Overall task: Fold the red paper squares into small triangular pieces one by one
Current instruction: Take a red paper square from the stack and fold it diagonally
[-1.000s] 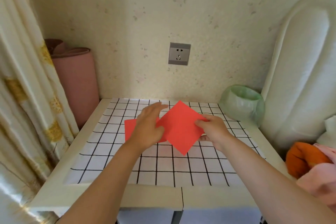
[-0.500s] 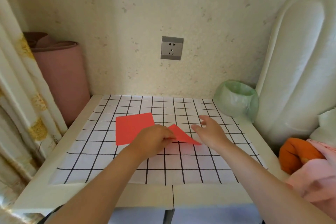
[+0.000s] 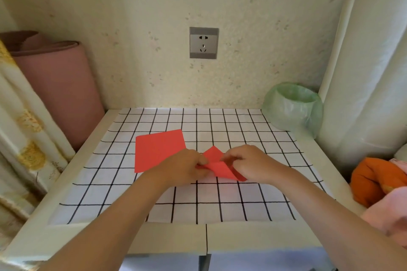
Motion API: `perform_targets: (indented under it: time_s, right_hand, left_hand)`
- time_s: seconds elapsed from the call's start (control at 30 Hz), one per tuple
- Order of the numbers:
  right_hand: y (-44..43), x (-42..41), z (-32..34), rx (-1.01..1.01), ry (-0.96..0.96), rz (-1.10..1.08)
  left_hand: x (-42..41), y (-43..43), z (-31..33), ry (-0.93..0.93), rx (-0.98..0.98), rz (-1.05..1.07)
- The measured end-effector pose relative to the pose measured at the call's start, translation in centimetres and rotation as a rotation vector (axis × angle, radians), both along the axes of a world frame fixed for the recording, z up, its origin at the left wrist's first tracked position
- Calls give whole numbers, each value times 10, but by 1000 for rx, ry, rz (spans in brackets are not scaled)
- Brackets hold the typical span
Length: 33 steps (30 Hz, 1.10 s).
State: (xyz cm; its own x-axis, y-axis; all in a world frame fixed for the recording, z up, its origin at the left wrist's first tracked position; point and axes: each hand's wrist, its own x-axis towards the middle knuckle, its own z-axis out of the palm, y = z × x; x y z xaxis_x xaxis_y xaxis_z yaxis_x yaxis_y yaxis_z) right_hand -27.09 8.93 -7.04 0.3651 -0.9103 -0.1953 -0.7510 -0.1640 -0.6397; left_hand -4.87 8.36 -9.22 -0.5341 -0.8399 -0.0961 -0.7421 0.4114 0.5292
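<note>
Paper piece (image 3: pixel 217 166), red, part-folded: mid-counter (image 3: pixel 167 237), its left end pinched by left hand (image 3: pixel 186 167) and its right end by right hand (image 3: pixel 248 161), fingers curled, apparently to line up edges for the next crease. Red paper square (image 3: pixel 158 149): flat, just behind left hand, likely awaiting its turn.

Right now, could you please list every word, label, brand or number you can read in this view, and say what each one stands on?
No text can be read anywhere in this view.
wall socket: plain grey face, only plug holes, no brand visible.
flat red square and half-folded red piece: blank.
grid cover: black lines only.
green bag: no print visible.
</note>
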Motion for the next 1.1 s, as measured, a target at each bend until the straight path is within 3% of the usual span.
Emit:
perform_targets:
  time_s: [0.1,0.2,0.3,0.37,0.57,0.77,1.1]
  right_hand:
    - [-19,4,-14,-156,82,-62]
    - [-36,10,-29,-284,290,-44]
    - [-46,18,-40,-322,481,1]
    - [-49,21,-42,-311,475,-1]
    - [-52,27,-43,-378,261,-15]
    - [-46,32,-32,-145,-34,-188]
    - [-35,21,-4,-3,-580,-320]
  left_hand:
    - [3,-1,1,-13,37,-32]
    - [5,-2,2,-14,66,-60]
    - [5,-2,2,-3,55,-68]
    - [6,-4,0,22,28,-48]
    - [0,-9,0,96,44,66]
    - [5,-12,-3,98,70,85]
    - [3,-17,6,241,-81,220]
